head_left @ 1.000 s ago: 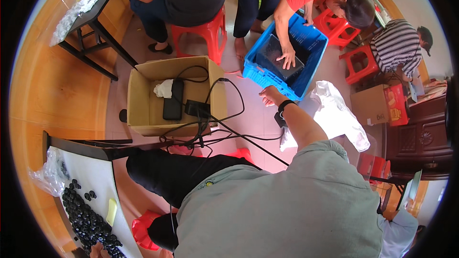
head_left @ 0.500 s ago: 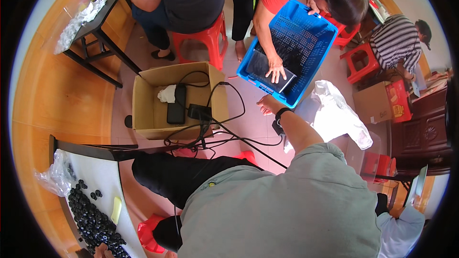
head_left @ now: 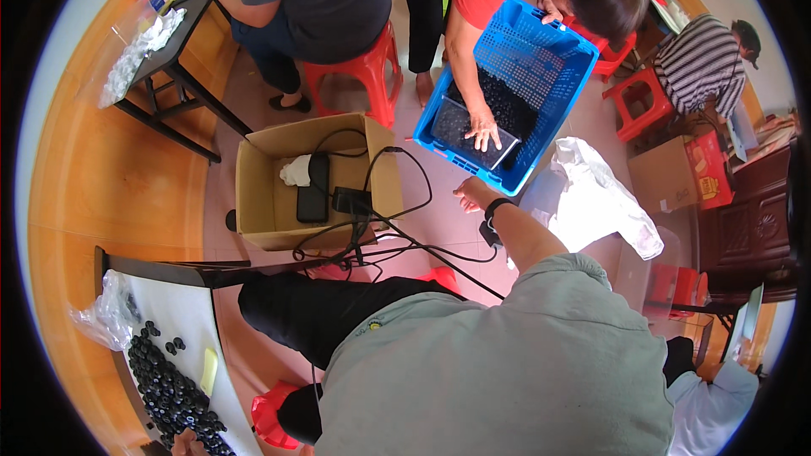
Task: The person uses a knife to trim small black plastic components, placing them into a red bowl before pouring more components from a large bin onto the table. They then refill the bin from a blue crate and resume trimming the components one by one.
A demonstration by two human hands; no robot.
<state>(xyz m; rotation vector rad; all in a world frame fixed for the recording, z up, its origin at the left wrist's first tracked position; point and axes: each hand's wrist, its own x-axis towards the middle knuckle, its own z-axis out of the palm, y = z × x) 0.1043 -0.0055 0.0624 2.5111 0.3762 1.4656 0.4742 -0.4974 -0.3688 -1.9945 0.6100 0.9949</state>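
Observation:
My right hand, a dark band on its wrist, reaches forward to just beside the near edge of a blue perforated crate. Its fingers are loosely bent and somewhat apart, with nothing visible in them. Inside the crate are many small black pieces and a clear-edged flat box or tray. A co-worker's hand presses on that tray; their other hand is at the crate's far rim. At the lower left edge, my left hand shows only in part beside a pile of black round pieces.
An open cardboard box holds a black device, white tissue and cables. A white cloth or bag lies right of the crate. On the white-topped table are a yellow strip and a plastic bag. A red stool seats another person.
The co-worker's hand has shifted slightly nearer and left with the tray, and more black pieces show in the crate. My right hand has drawn slightly back from the crate's edge.

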